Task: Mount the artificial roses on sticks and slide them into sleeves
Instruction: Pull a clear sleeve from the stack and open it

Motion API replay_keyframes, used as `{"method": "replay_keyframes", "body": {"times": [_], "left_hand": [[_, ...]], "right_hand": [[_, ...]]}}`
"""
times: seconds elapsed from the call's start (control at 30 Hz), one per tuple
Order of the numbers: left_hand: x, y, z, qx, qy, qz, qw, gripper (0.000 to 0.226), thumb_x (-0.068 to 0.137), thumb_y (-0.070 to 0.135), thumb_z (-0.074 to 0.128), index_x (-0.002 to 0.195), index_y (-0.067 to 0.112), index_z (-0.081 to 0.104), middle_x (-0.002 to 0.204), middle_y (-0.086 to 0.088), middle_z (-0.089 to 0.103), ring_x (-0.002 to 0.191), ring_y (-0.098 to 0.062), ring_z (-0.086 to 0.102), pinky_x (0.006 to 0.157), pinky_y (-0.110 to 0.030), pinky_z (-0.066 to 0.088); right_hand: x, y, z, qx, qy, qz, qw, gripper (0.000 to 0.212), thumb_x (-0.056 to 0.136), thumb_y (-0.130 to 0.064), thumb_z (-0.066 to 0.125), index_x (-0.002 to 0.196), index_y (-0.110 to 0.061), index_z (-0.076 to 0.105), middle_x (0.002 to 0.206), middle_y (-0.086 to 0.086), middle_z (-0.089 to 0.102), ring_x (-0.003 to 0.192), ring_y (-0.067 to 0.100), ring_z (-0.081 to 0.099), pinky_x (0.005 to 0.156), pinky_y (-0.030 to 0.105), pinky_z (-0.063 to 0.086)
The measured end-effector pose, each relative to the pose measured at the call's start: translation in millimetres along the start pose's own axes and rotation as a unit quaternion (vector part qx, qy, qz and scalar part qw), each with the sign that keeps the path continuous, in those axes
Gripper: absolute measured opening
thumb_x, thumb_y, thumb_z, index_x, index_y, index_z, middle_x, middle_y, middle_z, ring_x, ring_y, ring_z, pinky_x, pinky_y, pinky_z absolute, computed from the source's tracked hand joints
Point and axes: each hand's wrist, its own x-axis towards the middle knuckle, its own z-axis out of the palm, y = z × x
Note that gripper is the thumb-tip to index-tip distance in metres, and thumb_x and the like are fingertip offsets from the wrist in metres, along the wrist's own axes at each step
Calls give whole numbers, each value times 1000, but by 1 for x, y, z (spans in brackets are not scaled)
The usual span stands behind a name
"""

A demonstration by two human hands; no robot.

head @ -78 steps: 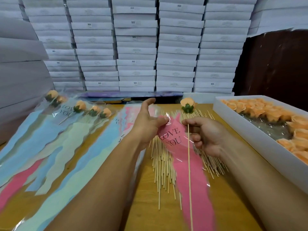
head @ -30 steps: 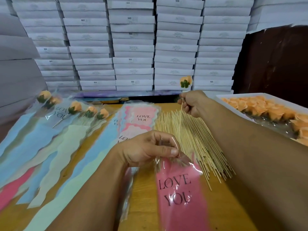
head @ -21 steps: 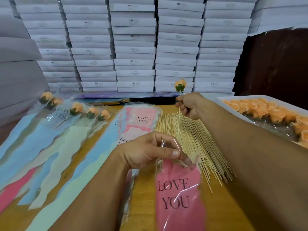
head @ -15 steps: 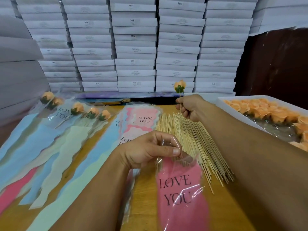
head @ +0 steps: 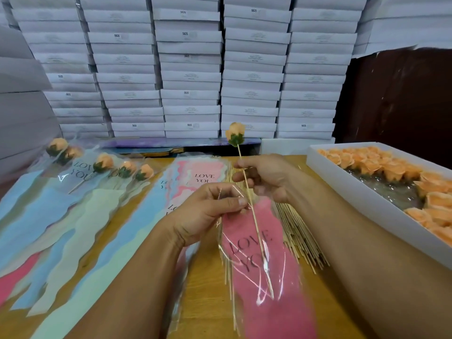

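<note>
My left hand [head: 208, 211] pinches the open top edge of a pink "LOVE YOU" sleeve [head: 264, 272] that hangs toward me over the table. My right hand [head: 266, 177] pinches a thin wooden stick [head: 256, 223] just below its orange rose [head: 234, 134]. The stick's lower part lies inside the sleeve and shows through the clear plastic down to about mid-sleeve. The rose stands well above the sleeve's mouth.
A heap of bare sticks [head: 300, 238] lies under my hands on the wooden table [head: 208, 289]. A white tray of orange roses [head: 381, 167] stands at the right. Empty sleeves [head: 195, 177] and several sleeved roses [head: 105, 162] lie at the left. White boxes [head: 190, 69] are stacked behind.
My right hand has come back toward me and pushed the stick down into the sleeve's mouth. My left hand has kept its hold on the sleeve's top.
</note>
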Motion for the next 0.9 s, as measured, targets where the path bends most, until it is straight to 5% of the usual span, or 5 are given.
{"method": "replay_keyframes", "body": {"times": [0.13, 0.3, 0.5, 0.7, 0.9], "left_hand": [[5, -1, 1, -15, 79, 48, 996, 4, 81, 7, 73, 77, 9, 73, 79, -8, 71, 71, -16, 67, 67, -24, 54], [7, -2, 1, -6, 120, 62, 991, 3, 77, 12, 74, 80, 12, 76, 86, -14, 69, 79, -24, 66, 81, -36, 54], [6, -2, 7, 13, 116, 56, 992, 3, 75, 11, 74, 76, 13, 76, 89, -22, 70, 84, -28, 66, 86, -41, 52], [6, 0, 6, -17, 122, 59, 991, 5, 74, 8, 78, 78, 7, 76, 98, -28, 69, 85, -30, 67, 83, -38, 57], [5, 2, 9, -17, 69, 74, 995, 13, 78, 7, 68, 76, 14, 78, 97, -18, 74, 89, -23, 70, 76, -27, 56]], "right_hand": [[-18, 9, -1, 33, -36, -19, 999, 13, 91, -15, 67, 97, -6, 76, 86, 8, 74, 84, 27, 59, 86, 43, 44], [-32, 18, 1, 124, -116, -9, 985, 15, 93, -9, 59, 91, -4, 74, 78, 11, 70, 61, 20, 68, 59, 31, 58], [-33, 22, 0, 92, -56, -79, 991, 39, 89, 4, 50, 124, -4, 65, 98, 18, 63, 76, 21, 60, 69, 35, 50], [-31, 23, -5, 119, -73, -34, 990, 49, 100, -45, 51, 110, -2, 74, 101, 17, 69, 80, 25, 65, 85, 43, 53], [-19, 28, -14, 18, 108, -102, 989, 71, 103, -60, 33, 76, -13, 79, 79, 9, 76, 70, 23, 68, 71, 39, 52]]}}
